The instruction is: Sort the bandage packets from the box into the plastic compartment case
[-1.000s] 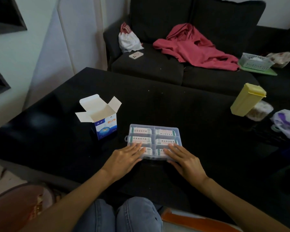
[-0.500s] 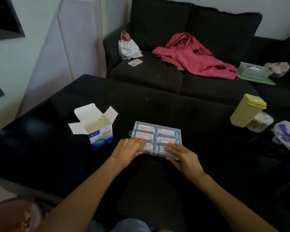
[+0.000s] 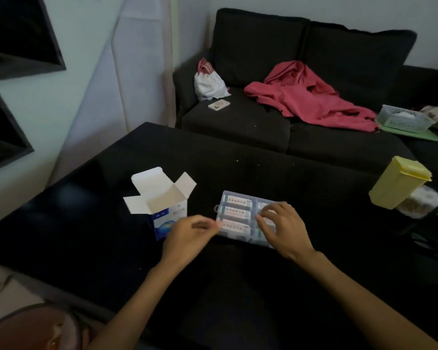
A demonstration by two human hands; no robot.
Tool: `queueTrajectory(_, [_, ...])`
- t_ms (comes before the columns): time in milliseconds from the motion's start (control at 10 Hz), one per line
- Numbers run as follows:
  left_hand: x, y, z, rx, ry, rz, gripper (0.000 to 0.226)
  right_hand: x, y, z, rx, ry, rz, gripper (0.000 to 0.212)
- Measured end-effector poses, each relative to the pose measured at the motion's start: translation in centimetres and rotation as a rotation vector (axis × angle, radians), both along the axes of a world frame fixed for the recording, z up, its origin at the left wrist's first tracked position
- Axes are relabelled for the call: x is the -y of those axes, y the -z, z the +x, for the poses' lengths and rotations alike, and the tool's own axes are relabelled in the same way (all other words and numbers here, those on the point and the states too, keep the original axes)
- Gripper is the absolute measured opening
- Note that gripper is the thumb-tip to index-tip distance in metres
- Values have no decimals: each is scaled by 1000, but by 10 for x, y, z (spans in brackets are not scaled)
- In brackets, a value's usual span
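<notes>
Looks like this one's basically wrapped up. The plastic compartment case (image 3: pixel 240 218) sits on the black desk (image 3: pixel 276 173), right under the fingertips of both hands, and the lid seems to be down over it. Through the clear plastic I can see bandage packets (image 3: pixel 235 211) in the compartments on the left-hand side; the ones under the right hand are mostly hidden.

The box (image 3: pixel 162 203) stands just beyond the left hand (image 3: pixel 187 236), flaps open, and the bit of the inside I can see looks bare, though I can't see all the way to the bottom.

Left hand has its fingers curled with the tips at the case's near-left edge; can't tell if it's actually gripping anything. Right hand (image 3: pixel 283 228) rests on the lid, fingers bent, seemingly pressing.

My guess: only latching the lid is left.
</notes>
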State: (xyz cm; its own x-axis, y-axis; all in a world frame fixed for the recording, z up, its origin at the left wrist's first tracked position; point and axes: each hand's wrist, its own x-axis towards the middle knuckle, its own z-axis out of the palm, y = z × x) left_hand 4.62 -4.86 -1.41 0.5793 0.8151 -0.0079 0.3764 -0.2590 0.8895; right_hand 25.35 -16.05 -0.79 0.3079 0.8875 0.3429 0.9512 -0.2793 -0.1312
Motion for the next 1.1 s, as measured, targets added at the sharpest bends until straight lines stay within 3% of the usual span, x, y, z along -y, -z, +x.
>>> queueTrajectory(100, [-7, -5, -53, 111, -465, -207, 35, -51, -19, -47, -519, 26, 103, 35])
queueTrajectory(200, [-23, -1, -85, 114, -778, -225, 54, -112, -36, -96, -1107, 96, 13, 49])
queueTrajectory(300, [-37, -4, -85, 303, -638, -397, 63, -146, -30, -138, -1414, 180, 16, 47])
queueTrajectory(400, [-42, -16, -81, 432, -577, -420, 38, -153, -21, -172, -1412, 255, 110, 39])
queueTrajectory(500, [-35, -25, -117, 429, -665, -252, 21, -141, -25, -215, -1391, 146, 91, 32])
queueTrajectory(600, [-8, -23, -192, 465, -857, -123, 15, -116, -30, -270, -1351, -106, 23, 25])
queueTrajectory(700, [29, -16, -261, 425, -954, -96, 17, -106, -21, -319, -1276, -258, -136, 25])
queueTrajectory(800, [44, 4, -313, 254, -1062, -84, 19, -113, 0, -367, -1247, -326, -379, 31])
queueTrajectory(900, [42, 30, -341, 169, -1062, -259, 32, -123, 31, -397, -1179, -325, -639, 35])
queueTrajectory(1000, [46, 54, -363, 41, -1068, -399, 54, -120, 44, -397, -966, -357, -833, 37])
queueTrajectory(1100, [49, 64, -375, -46, -1158, -420, 72, -114, 40, -381, -1039, -404, -721, 29])
